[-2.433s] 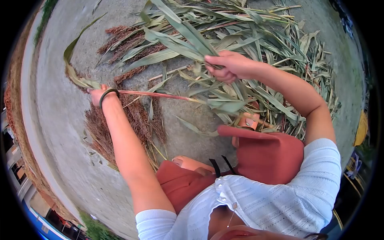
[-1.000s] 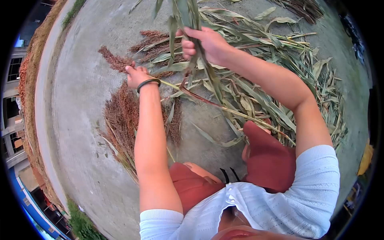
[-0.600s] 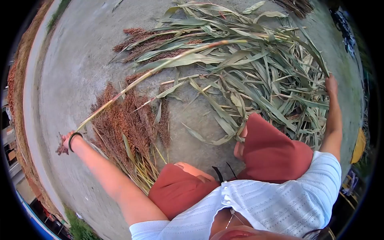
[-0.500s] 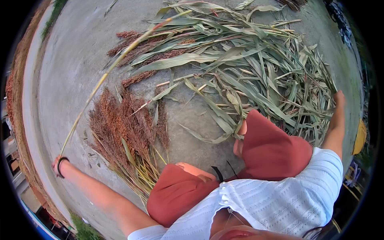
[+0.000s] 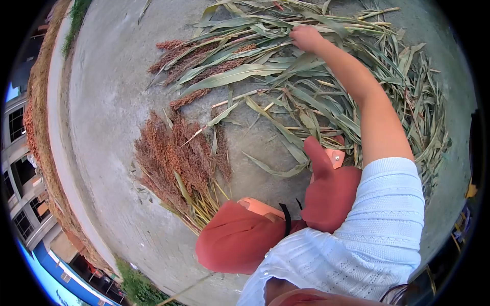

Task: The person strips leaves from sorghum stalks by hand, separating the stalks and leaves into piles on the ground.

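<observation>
My right hand (image 5: 306, 38) reaches to the top of the leafy stalks, its fingers closed round a stalk or leaves among them. Green sorghum leaves and stalks (image 5: 326, 115) spread in a wide heap below and right of it. Uncut-looking reddish heads (image 5: 191, 56) stick out of the heap's left end. A bundle of reddish-brown sorghum heads (image 5: 173, 153) lies at the left of the knees, its thin stems pointing toward them. My left hand is out of view; a pale thin stalk (image 5: 191, 289) shows at the bottom edge.
Grey concrete ground (image 5: 107, 127) lies under everything. My knees in red cloth (image 5: 235, 242) and an orange shoe (image 5: 334, 157) are close below the heap. A kerb (image 5: 58, 122), green plants (image 5: 138, 285) and buildings (image 5: 20, 188) stand along the left.
My right hand has come from the far right edge to the heap's upper middle. My left hand and its long stalk have swung down, the hand leaving view. The view has shifted slightly.
</observation>
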Demonstrator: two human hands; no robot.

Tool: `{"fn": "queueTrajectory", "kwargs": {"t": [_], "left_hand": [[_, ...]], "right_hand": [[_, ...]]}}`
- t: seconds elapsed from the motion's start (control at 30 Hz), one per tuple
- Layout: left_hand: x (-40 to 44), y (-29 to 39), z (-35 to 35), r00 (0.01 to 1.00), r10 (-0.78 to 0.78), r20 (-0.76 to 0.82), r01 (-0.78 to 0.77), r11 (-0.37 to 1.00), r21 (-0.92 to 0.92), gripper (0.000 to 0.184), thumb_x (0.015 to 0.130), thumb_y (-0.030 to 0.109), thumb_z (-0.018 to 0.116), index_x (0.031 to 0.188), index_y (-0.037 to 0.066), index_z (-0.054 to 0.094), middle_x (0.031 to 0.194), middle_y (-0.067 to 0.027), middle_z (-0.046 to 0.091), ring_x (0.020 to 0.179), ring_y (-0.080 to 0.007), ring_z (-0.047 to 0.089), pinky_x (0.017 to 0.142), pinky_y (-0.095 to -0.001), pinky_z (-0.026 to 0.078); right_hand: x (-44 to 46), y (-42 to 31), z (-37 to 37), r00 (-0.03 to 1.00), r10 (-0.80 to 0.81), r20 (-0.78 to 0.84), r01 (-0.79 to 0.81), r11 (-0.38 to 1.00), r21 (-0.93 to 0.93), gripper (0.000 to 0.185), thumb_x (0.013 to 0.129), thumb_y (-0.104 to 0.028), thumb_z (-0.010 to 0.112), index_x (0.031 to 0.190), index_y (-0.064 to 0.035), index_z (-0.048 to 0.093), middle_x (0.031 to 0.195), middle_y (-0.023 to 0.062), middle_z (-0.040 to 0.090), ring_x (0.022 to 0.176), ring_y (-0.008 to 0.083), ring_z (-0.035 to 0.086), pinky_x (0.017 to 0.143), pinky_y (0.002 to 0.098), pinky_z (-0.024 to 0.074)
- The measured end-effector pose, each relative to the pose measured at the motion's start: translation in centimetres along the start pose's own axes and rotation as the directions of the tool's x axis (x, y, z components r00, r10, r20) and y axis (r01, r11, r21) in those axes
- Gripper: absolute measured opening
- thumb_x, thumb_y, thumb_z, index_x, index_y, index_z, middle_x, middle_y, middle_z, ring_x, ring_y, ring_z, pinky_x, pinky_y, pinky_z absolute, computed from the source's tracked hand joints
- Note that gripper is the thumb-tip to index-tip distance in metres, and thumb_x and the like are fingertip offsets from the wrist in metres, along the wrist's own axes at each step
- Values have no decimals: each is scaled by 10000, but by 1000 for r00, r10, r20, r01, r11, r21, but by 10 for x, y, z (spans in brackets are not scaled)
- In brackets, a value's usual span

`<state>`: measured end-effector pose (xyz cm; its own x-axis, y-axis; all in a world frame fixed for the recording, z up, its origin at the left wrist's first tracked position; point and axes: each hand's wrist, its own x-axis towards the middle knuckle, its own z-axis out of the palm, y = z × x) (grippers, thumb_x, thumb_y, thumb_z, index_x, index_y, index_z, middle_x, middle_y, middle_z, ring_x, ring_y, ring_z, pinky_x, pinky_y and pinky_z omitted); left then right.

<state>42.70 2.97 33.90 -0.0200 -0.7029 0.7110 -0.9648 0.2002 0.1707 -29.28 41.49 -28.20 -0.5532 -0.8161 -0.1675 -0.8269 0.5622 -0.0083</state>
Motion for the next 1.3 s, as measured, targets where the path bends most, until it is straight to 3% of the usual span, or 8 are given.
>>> {"fn": "queueTrajectory", "kwargs": {"t": [0.17, 0.43, 0.67, 0.8, 0.87, 1.07, 1.17, 1.3], "left_hand": [[-132, -31, 65, 859, -33, 511, 79, 994, -70, 368, 991, 350, 476, 889, 45, 657, 539, 70, 312, 463, -28, 264, 422, -241, 166], [-403, -121, 266, 573, -19, 820, 50, 999, -11, 294, 888, 305, 622, 933, 15, 645, 655, -78, 589, 592, -177, 562, 578, -322, 446], [-388, -7, 272, 238, -64, 969, -652, 729, 209, 408, 828, 368, 662, 1058, 34, 625, 981, -160, 655, 941, -344, 622, 781, -445, 497], [-363, 115, 288, 138, 506, 852, 333, 786, -521, 458, 911, 428, 574, 1069, -1, 600, 956, -125, 659, 966, -249, 638, 727, -339, 502], [-362, 195, 285, -25, 494, 869, 803, 528, -277, 455, 991, 388, 444, 1167, -21, 536, 1043, -128, 644, 1018, -215, 618, 794, -301, 478], [-371, 317, 342, 327, 121, 937, 941, 55, -335, 376, 986, 382, 416, 815, 62, 515, 755, -63, 601, 620, -139, 565, 563, -248, 429], [-374, 336, 335, 378, 148, 914, 926, -88, -368, 378, 984, 360, 390, 743, 85, 480, 683, -59, 575, 576, -138, 530, 531, -252, 421], [-382, 337, 317, 413, 213, 885, 905, 15, -426, 420, 983, 416, 368, 728, 98, 469, 637, -52, 556, 549, -138, 507, 527, -236, 401]], "right_hand": [[12, -16, 27, 998, -13, -68, 0, 982, -190, 163, 769, -100, 566, 912, -78, 641, 946, 87, 591, 977, 260, 555, 812, 376, 454], [-23, -38, -76, 787, -81, -612, 286, 926, 245, 163, 874, -152, 600, 1011, -71, 636, 874, 99, 626, 715, 274, 625, 592, 359, 479], [-63, -148, -195, 982, -182, -52, 170, 727, 665, 199, 873, -196, 614, 999, -48, 659, 612, 124, 609, 562, 273, 601, 567, 354, 466], [-54, -200, -168, 866, -209, -455, 453, 713, 534, 191, 856, -152, 632, 1019, -59, 662, 677, 109, 649, 576, 259, 616, 547, 348, 483], [-51, -219, -169, 790, -224, -571, 528, 721, 448, 203, 846, -140, 648, 1032, -61, 662, 718, 113, 658, 590, 257, 623, 540, 333, 490], [-58, -235, -152, 906, -206, -369, 405, 677, 615, 271, 854, -292, 635, 1043, -101, 667, 797, 102, 680, 656, 244, 652, 577, 337, 520], [-27, -236, -188, 908, -272, 319, -327, 17, 945, 323, 862, -310, 664, 1053, -49, 660, 804, 65, 676, 737, 170, 659, 628, 293, 513], [6, -263, -187, 940, -327, 100, -97, 25, 995, 363, 910, -319, 609, 1058, 13, 623, 849, 79, 664, 772, 165, 642, 689, 293, 514]]}}
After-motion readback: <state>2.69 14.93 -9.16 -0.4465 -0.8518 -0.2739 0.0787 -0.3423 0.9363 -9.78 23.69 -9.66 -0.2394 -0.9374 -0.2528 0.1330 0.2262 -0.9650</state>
